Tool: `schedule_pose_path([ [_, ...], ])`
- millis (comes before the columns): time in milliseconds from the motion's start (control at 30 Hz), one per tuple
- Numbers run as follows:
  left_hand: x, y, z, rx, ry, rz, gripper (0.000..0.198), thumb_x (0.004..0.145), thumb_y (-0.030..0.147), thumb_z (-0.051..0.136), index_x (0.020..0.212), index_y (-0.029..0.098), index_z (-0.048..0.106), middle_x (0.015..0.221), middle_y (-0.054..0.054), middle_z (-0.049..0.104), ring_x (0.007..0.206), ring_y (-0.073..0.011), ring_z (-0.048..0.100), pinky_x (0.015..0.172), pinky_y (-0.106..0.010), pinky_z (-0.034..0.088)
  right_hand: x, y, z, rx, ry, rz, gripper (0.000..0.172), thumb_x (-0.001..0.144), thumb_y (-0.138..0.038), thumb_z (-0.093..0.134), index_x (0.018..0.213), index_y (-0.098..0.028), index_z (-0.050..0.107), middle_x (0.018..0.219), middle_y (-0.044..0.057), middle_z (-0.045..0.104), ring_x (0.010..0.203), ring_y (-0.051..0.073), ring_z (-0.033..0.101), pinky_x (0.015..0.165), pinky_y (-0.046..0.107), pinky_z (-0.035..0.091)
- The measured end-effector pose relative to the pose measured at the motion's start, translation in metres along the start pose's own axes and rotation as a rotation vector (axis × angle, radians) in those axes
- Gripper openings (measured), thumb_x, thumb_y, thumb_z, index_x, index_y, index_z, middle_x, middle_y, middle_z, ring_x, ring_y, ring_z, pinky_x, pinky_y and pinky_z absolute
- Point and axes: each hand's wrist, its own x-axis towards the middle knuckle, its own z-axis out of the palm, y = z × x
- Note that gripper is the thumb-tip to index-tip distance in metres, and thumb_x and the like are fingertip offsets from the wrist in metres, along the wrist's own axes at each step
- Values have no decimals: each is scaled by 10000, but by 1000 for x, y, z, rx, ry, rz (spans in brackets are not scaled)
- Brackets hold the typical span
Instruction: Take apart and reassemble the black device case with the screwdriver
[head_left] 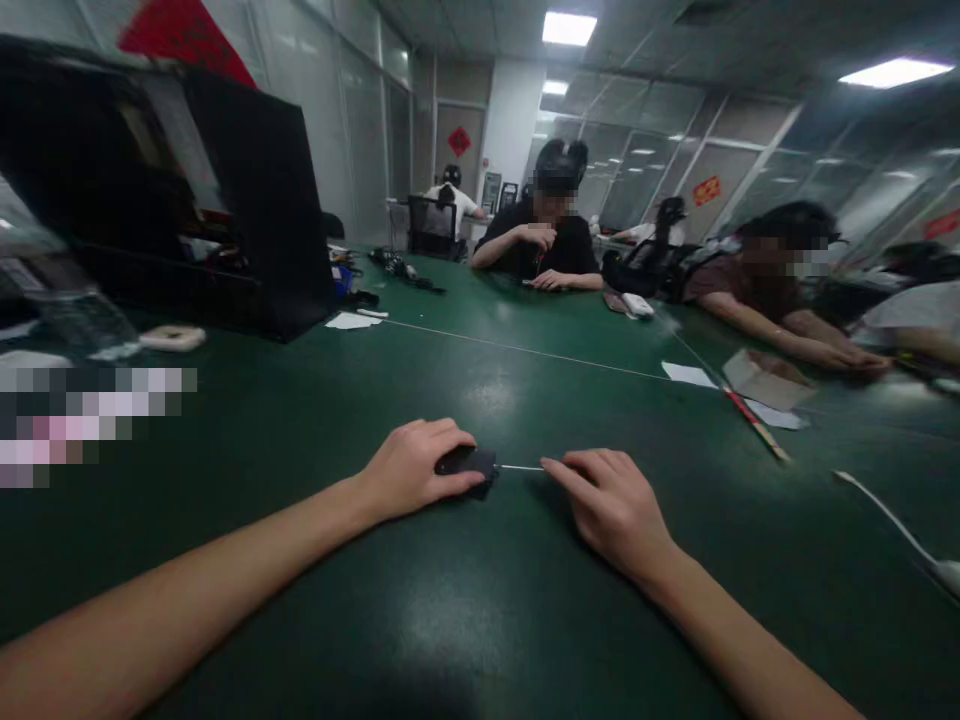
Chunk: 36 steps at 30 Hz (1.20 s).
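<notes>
My left hand [416,468] rests on the green table [480,600] with its fingers wrapped round a small black device [471,464]. A thin white cable [521,467] runs out of the device's right end. My right hand [611,505] lies just right of it, fingers curled, its fingertips pinching the cable's far end. Both forearms stretch in from the bottom edge.
A black open case [247,200] stands at the left with a white flat object [172,338] near it. Other people sit at the far side and right. Papers [688,374], a small cardboard box [765,378], a red-yellow stick [757,425] and a white cable [892,520] lie at the right.
</notes>
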Motion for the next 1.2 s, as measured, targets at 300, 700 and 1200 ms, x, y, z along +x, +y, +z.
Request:
schedule_pose_path([
  [300,2,1,-3,11,12,11,365,898,496,593,1081,183,640,995,-56,661,867,-207,622,787,-340,472,0,2,1,-15,-23,27,346,867,-26,507,1140,-139,687,977,132,680,870,238,581,758,384,445],
  [700,2,-1,-3,-35,-3,10,382,908,502,573,1103,177,628,1021,-69,661,890,-216,619,800,-352,479,3,-4,4,94,-136,-77,351,947,-97,470,1259,-147,625,997,116,695,801,198,617,702,325,500],
  [1200,1,5,0,-331,-50,170,414,882,457,642,1168,160,608,1083,-98,672,1000,-213,614,890,-333,470,1,-11,6,50,-91,-62,312,971,-123,463,1243,-144,613,937,76,717,729,153,639,620,245,486],
])
